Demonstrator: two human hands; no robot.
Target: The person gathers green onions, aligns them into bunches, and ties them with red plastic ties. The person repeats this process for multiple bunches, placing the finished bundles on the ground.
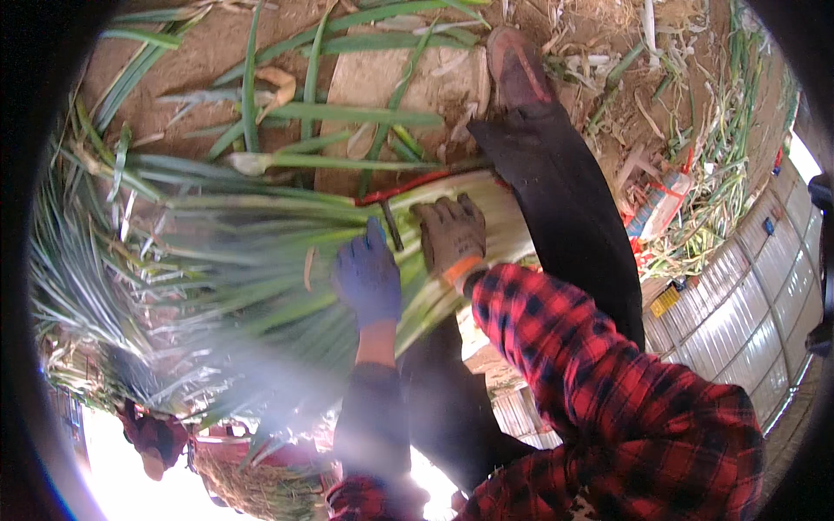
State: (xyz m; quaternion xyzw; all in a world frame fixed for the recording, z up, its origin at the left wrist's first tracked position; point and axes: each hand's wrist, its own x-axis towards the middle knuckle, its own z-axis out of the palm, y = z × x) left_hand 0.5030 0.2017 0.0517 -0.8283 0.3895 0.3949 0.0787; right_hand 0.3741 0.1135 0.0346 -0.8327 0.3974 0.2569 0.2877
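A large bundle of long green onions or leeks (280,260) lies across my lap, pale stalks to the right and green leaves fanned out to the left. My right hand (454,231), in a grey-brown glove with an orange cuff, is curled over the pale stalks and grips them from above. To its left, my left hand (368,280), in a blue glove, is over the leaves. It is blurred, and its fingertips are partly hidden. A short dark bar or strap end (391,226) lies between the two hands. Behind the stalks runs a red strap (404,187).
Loose leaves (352,117) lie over a flat board (417,71) and bare soil. My shoe (521,65) stands beside the board. On the right are plant scraps (723,195) and a red-and-white package (661,205). Another person (153,436) is at the lower left.
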